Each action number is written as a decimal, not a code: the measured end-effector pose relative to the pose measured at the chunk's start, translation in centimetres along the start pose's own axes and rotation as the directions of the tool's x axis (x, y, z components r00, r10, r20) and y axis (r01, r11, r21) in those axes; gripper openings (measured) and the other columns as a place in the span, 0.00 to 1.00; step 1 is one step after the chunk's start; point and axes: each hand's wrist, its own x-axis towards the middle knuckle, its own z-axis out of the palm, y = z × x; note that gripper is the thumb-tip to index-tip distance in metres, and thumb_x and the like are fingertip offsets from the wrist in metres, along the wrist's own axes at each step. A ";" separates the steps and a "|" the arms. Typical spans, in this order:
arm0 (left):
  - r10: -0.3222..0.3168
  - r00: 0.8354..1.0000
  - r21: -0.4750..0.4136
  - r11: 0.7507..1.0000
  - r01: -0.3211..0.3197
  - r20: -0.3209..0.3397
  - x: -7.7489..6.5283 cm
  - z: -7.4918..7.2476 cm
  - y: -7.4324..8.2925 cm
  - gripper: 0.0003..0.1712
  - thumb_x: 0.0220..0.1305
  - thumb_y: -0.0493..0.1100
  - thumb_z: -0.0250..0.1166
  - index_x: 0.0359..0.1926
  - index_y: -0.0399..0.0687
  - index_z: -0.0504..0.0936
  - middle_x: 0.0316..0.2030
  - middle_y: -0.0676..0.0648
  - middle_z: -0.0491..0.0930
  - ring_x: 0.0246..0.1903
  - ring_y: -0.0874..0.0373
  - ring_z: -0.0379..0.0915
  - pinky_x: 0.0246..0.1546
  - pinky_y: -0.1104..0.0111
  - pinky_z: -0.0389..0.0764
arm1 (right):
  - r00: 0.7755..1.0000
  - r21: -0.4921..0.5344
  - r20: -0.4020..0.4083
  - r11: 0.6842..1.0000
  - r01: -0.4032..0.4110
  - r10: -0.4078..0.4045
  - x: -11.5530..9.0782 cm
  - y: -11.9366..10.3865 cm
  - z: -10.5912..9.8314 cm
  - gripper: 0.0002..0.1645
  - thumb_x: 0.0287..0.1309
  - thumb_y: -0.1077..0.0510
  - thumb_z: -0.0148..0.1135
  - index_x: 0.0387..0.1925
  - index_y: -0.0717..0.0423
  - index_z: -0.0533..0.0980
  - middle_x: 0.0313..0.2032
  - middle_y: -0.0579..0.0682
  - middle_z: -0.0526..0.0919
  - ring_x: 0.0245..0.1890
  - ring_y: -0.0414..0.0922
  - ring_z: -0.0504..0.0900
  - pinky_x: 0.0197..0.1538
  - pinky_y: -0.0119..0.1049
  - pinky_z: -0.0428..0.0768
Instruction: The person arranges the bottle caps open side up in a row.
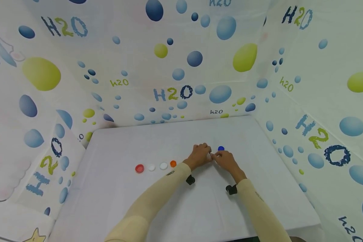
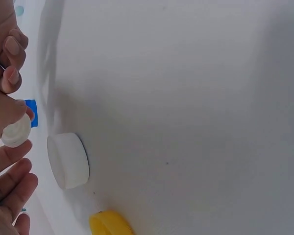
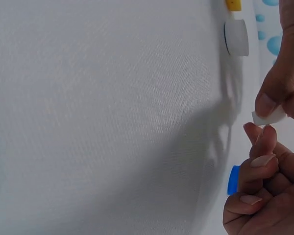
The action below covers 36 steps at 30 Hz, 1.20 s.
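My left hand pinches a small translucent white bottle cap between thumb and fingers, above the table. The right hand meets it from the right with curled fingers, its fingertips close against the cap; whether they grip it is hidden. A blue cap lies just behind the right hand. In the left wrist view a larger white cap and a yellow cap are on the table near the left hand; the head view does not show these two distinctly.
Left of the hands, a row of caps lies on the white-covered table: red, white, another white with a tinted rim, and orange. Printed sheets with coloured bubbles surround the table's back and sides.
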 end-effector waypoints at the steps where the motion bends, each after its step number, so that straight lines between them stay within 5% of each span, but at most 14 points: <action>1: 0.002 1.000 -0.002 1.000 -0.002 0.000 -0.1 0.0 0.0 0.19 0.73 0.56 0.67 0.56 0.52 0.84 0.56 0.49 0.80 0.57 0.53 0.77 0.63 0.53 0.70 | 1.000 -0.001 0.003 1.000 0.000 0.000 0.0 0.1 0.1 0.25 0.73 0.44 0.62 0.46 0.63 0.86 0.34 0.54 0.85 0.33 0.47 0.80 0.35 0.39 0.77; 7: 0.006 1.000 -0.009 1.000 -0.006 0.007 -0.5 0.2 0.2 0.19 0.73 0.58 0.66 0.56 0.53 0.83 0.55 0.50 0.80 0.56 0.54 0.77 0.61 0.55 0.69 | 1.000 0.017 0.003 1.000 0.009 -0.009 -0.3 0.5 0.2 0.25 0.74 0.44 0.60 0.50 0.62 0.86 0.32 0.52 0.85 0.31 0.45 0.79 0.34 0.37 0.76; 16: 0.022 1.000 -0.002 1.000 -0.022 0.015 -0.9 0.2 -0.1 0.20 0.73 0.58 0.66 0.56 0.52 0.84 0.58 0.49 0.79 0.58 0.54 0.76 0.63 0.55 0.69 | 0.995 0.050 0.034 0.994 0.097 -0.099 -1.1 0.7 0.1 0.23 0.76 0.50 0.62 0.64 0.58 0.80 0.43 0.56 0.86 0.41 0.49 0.82 0.40 0.40 0.79; 22: 0.034 0.999 -0.011 0.999 -0.034 0.007 -1.0 0.2 -0.3 0.20 0.72 0.58 0.68 0.55 0.52 0.85 0.57 0.50 0.79 0.58 0.54 0.76 0.63 0.55 0.68 | 0.983 0.015 0.046 0.984 0.177 -0.178 -1.1 0.9 -0.2 0.21 0.74 0.57 0.64 0.63 0.58 0.80 0.42 0.55 0.86 0.46 0.52 0.83 0.46 0.47 0.81; 36: 0.027 0.999 -0.054 0.998 -0.025 0.039 -1.4 0.5 0.1 0.21 0.72 0.58 0.69 0.55 0.50 0.87 0.57 0.50 0.79 0.58 0.55 0.75 0.63 0.56 0.68 | 0.981 -0.028 0.080 0.983 0.181 -0.179 -1.6 1.1 -0.2 0.19 0.70 0.61 0.66 0.59 0.64 0.81 0.43 0.57 0.82 0.43 0.50 0.80 0.49 0.48 0.80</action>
